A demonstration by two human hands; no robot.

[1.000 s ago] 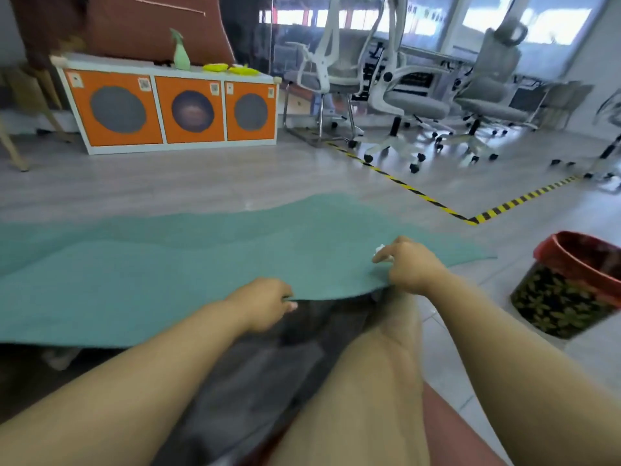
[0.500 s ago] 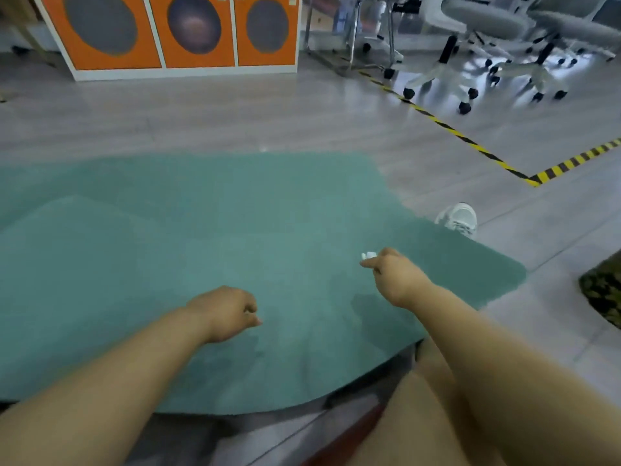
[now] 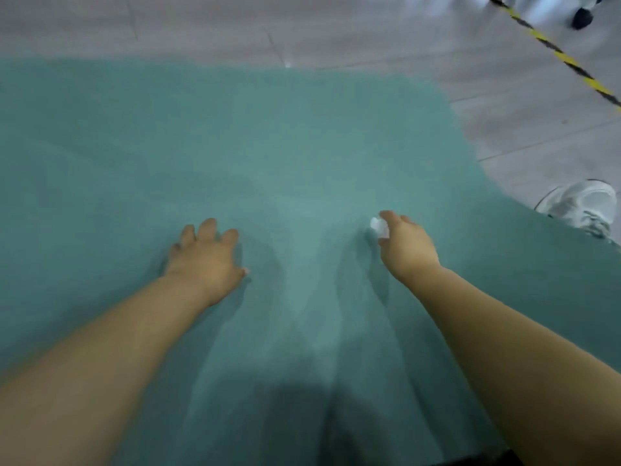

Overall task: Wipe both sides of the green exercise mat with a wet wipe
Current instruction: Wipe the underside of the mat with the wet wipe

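Mat (image 3: 268, 156) down now, spread flat over the floor; we've let go of its edge. Left hand (image 3: 205, 260) presses it, fingers splayed and holding nothing, right hand (image 3: 408, 245) pinches the wet wipe (image 3: 379, 227) against it — we judge wiping this face comes next

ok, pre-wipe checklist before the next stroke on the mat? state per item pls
1. Wet wipe in right hand: ok, pinched at the fingertips.
2. Left hand bracing green mat: ok, fingers spread, resting on it.
3. Mat lying flat: not ok, folds run between the hands.
4. Wipe touching the mat: cannot tell, image blurred.
5. Stroke path clear: ok, but a white shoe sits at the mat's right edge.
6. Wipe still wet: cannot tell.
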